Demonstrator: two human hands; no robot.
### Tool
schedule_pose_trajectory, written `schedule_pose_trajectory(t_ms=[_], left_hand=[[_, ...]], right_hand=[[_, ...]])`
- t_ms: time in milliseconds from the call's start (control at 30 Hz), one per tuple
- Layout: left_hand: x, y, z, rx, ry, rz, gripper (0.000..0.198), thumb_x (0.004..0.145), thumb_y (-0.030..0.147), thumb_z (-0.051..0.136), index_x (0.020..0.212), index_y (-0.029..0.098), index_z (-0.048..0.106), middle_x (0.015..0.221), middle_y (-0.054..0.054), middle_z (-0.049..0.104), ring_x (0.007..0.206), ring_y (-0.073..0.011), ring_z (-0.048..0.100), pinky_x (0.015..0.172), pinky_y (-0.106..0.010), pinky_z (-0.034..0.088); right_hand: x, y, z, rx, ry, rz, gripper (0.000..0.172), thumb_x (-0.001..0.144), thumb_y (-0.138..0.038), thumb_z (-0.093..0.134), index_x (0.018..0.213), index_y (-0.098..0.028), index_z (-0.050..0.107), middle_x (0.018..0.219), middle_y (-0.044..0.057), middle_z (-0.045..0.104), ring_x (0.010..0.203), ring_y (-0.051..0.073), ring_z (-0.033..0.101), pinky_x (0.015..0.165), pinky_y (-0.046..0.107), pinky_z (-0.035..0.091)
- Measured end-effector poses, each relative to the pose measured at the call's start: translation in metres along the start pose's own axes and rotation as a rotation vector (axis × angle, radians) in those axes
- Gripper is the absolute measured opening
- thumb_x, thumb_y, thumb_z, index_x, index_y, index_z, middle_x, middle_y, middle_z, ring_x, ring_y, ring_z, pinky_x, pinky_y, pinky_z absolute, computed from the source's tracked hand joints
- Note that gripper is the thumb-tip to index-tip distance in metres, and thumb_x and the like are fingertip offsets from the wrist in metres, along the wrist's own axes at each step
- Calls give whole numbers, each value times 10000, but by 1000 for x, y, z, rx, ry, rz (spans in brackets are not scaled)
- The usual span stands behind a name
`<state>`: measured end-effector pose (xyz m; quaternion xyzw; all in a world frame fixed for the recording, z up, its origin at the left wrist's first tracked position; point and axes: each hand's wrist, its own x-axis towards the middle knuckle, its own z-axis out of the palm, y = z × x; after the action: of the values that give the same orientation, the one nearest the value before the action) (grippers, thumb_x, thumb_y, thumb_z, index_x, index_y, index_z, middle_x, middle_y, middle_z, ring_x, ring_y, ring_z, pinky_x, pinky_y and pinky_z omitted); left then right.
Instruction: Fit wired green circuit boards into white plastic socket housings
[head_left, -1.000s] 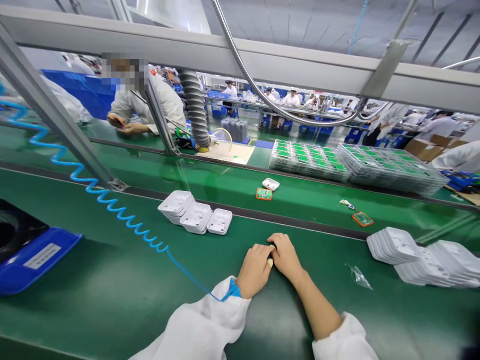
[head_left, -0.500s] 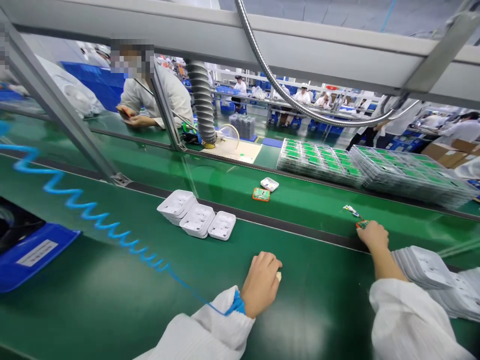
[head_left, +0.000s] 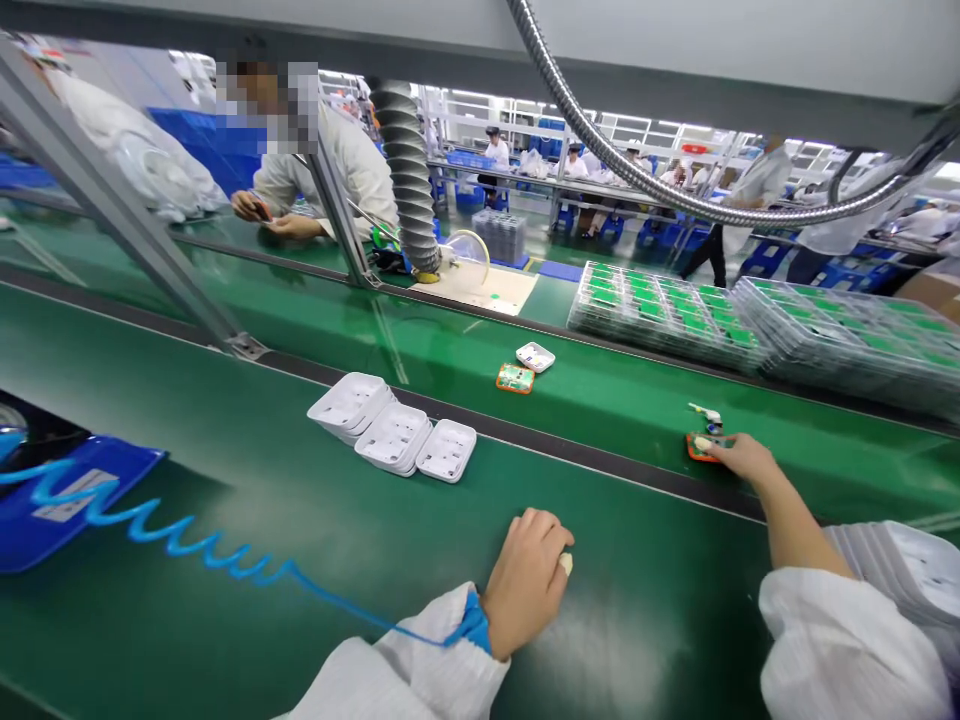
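My right hand (head_left: pixel 739 458) reaches onto the green belt, its fingers closed on the right edge of an orange-rimmed circuit piece (head_left: pixel 697 449). A small white part with a dark end (head_left: pixel 706 412) lies just behind it. My left hand (head_left: pixel 529 570) rests on the near green table (head_left: pixel 300 640), fingers bent and slightly apart, with a pale cover on one fingertip and nothing seen in it. Farther left on the belt lie a white shell (head_left: pixel 535 357) and another orange-rimmed board (head_left: pixel 515 378), touching. White shells (head_left: pixel 390 437) stand stacked at the near table's far edge.
More white shells (head_left: pixel 926 565) are stacked beside my right forearm. Clear trays of green boards (head_left: pixel 664 305) stand beyond the belt. A blue coiled cord (head_left: pixel 217 553) runs to my left wrist. A metal hose hangs overhead, and a person sits across the belt.
My right hand has moved a little left along the belt, and more of the orange-rimmed piece shows. The view has shifted slightly. My left hand is nearly unchanged.
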<state>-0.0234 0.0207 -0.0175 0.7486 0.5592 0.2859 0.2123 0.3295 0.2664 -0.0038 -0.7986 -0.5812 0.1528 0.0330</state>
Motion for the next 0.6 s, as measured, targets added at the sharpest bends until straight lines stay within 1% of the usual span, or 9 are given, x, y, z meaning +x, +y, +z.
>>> schedule_pose_trajectory(t_ms=[67,133,233,300,367,433,500,533,600], left_hand=[[0,-1,1,2,12,6,196,785,101,422,913,202,530,955,-43,535,918,-205,449,794,-355,360],[-1,-1,1,5,25,10,202,785,104,426,926,202,533,957,-44,537,923,-205,451,806,-355,366],[-1,-2,2,14,37,18,213,787,114,433,951,202,536,968,-45,540,936,-202,456,826,-354,374],[-1,-3,2,18,37,24,227,784,111,435,965,203,537,980,-44,541,948,-199,457,836,-354,378],[-1,-5,2,16,35,26,237,779,99,432,965,202,537,986,-44,544,954,-198,458,839,-352,381],[-2,-6,2,10,40,29,235,777,89,425,951,198,539,981,-44,548,947,-196,461,835,-348,385],[-2,-7,3,-4,57,32,222,786,88,415,933,195,542,964,-43,554,932,-191,464,833,-343,388],[-3,-7,3,-13,70,32,215,792,90,408,923,193,544,953,-43,556,925,-189,466,834,-340,389],[-4,-8,2,-29,93,29,203,803,98,398,907,191,545,934,-42,559,912,-185,468,835,-338,388]], right_hand=[[-22,-20,6,70,6,-94,623,699,-596,565,1056,-85,576,961,186,647,860,301,614,653,335,439],[-59,-38,17,128,9,-197,561,696,-550,580,1051,-115,577,986,153,653,865,278,614,658,315,440],[-136,-55,39,172,-91,-357,460,655,-488,637,986,-176,569,911,83,677,826,245,624,653,283,437],[-190,-61,54,173,-180,-467,373,701,-452,604,979,-212,539,830,36,677,744,213,626,613,268,421],[-230,-64,63,112,-235,-522,359,714,-450,600,979,-221,523,725,8,659,652,200,603,560,263,388],[-252,-66,65,19,-194,-531,289,763,-497,541,853,-223,540,607,-1,614,573,193,561,521,268,344],[-255,-72,63,-16,-61,-555,307,839,-495,433,738,-224,534,572,5,581,540,180,524,521,278,325],[-252,-77,63,6,16,-594,308,869,-455,388,734,-223,540,610,13,590,563,177,526,543,283,338],[-242,-90,65,92,138,-730,239,885,-345,372,862,-219,573,787,42,625,708,187,554,641,298,387]])
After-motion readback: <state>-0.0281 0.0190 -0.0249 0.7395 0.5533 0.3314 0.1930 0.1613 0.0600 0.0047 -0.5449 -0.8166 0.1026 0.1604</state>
